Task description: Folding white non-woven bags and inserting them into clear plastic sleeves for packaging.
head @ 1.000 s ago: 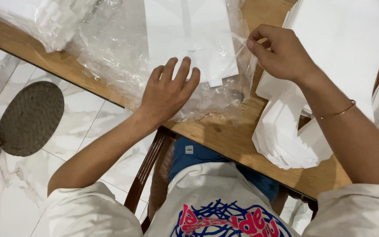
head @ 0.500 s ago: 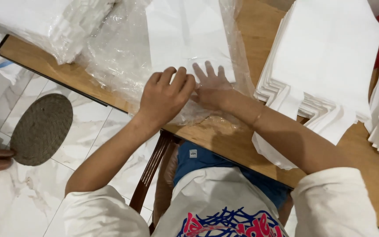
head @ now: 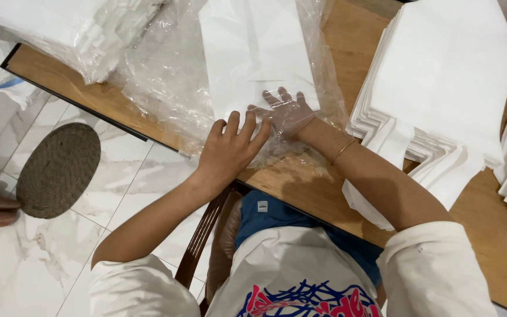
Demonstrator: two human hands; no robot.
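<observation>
Two hands: both work at the near edge of the bench (head: pixel 300 194), close together over one clear plastic bag (head: pixel 171 76).
Left hand (head: pixel 227 149): flat on top of the bag's near end, fingers spread and pressing; its grip closes on nothing.
Right hand (head: pixel 286 111): slid inside the bag mouth, seen through the film, fingers splayed wide and flat against the white folded piece (head: pixel 253 53); it grasps nothing that I can see.
White folded piece: lies inside the bag, running away from the person toward the far side of the bench.
Step in hand: by my reading, the piece is being seated and smoothed inside its bag, one hand pinning the film while the other works within.
Next move calls for: drawing the inner hand out level and slow so the film does not drag the piece back.
Edges: the bag mouth hangs at the bench's near edge, right above the chair (head: pixel 206 235) and marble floor (head: pixel 60 258).
Open room: a bare strip of wood lies between the bag and the white stack (head: pixel 453 76) on the right.
Far left: another bagged pile (head: pixel 71 29) crowds that corner.
Floor: round woven mat (head: pixel 58 170) lies well apart.
</observation>
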